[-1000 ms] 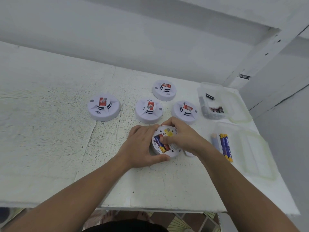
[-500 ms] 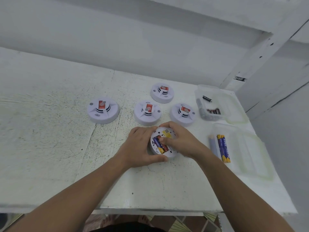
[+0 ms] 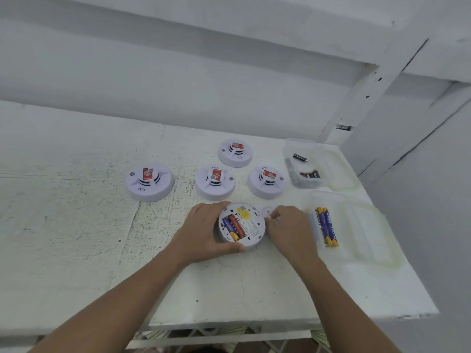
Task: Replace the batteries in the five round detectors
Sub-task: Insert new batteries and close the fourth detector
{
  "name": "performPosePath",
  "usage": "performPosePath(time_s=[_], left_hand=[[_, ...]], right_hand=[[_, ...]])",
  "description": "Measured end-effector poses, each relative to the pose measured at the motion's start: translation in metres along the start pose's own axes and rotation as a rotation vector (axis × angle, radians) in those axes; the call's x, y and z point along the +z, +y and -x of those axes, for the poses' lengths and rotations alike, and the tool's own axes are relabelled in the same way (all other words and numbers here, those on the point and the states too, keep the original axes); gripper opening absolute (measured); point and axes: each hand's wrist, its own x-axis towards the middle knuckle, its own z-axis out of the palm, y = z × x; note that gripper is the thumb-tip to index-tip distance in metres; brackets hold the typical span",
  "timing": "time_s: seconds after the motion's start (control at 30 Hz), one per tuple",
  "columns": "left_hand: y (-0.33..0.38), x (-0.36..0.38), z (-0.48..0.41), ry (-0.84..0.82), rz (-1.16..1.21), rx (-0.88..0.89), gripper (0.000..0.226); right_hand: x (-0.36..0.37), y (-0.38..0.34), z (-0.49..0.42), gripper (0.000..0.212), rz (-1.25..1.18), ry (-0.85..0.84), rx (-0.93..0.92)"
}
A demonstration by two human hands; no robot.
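A white round detector (image 3: pixel 246 226) lies upside down on the table (image 3: pixel 76 225), its open compartment holding batteries (image 3: pixel 233 225). My left hand (image 3: pixel 204 233) grips its left rim. Just right of it, my right hand (image 3: pixel 288 225) reaches a small white cover piece (image 3: pixel 266 212) on the table; whether the fingers have it is unclear. Four more detectors stand face up behind: one at far left (image 3: pixel 149 182), one in the middle (image 3: pixel 214 181), one at the back (image 3: pixel 235 152), one at the right (image 3: pixel 266 181).
A clear box (image 3: pixel 354 225) at the right holds blue and yellow batteries (image 3: pixel 326 226). Behind it a second clear box (image 3: pixel 300 145) holds dark batteries (image 3: pixel 309 175). The table's front edge runs below my forearms, its right edge past the boxes.
My right hand has left the detector's battery compartment and moved right to the small cover piece. The batteries now show uncovered. My left hand keeps its hold.
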Motion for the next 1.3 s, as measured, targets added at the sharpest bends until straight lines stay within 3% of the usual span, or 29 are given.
performPosePath(time_s=[0.3, 0.53, 0.67, 0.77, 0.9, 0.97, 1.13, 1.3], left_hand=[[-0.002, -0.001, 0.000, -0.014, 0.040, 0.008, 0.074], [0.000, -0.002, 0.003, -0.028, 0.021, -0.017, 0.083], [0.002, -0.003, 0.004, -0.038, 0.027, -0.025, 0.090], [-0.001, -0.002, 0.003, -0.044, 0.027, -0.022, 0.091], [0.000, -0.002, 0.002, -0.032, 0.045, -0.003, 0.084], [0.002, -0.003, 0.000, -0.020, 0.060, 0.009, 0.078], [0.001, -0.004, -0.001, -0.008, 0.075, 0.028, 0.079], [0.000, -0.005, -0.003, -0.008, 0.093, 0.034, 0.079]], right_hand=[[0.003, 0.007, 0.013, 0.016, -0.021, -0.039, 0.060], [-0.013, 0.012, 0.004, 0.014, -0.535, -0.165, 0.257], [-0.027, 0.012, -0.008, 0.008, -0.630, -0.207, 0.166], [-0.039, 0.006, -0.013, 0.012, -0.577, -0.311, -0.015], [-0.050, -0.009, -0.014, 0.012, -0.275, -0.440, -0.291], [-0.051, -0.017, -0.014, 0.025, -0.136, -0.506, -0.386], [-0.046, -0.029, -0.017, 0.052, 0.030, -0.649, -0.501], [-0.044, -0.030, -0.022, 0.049, 0.107, -0.696, -0.553]])
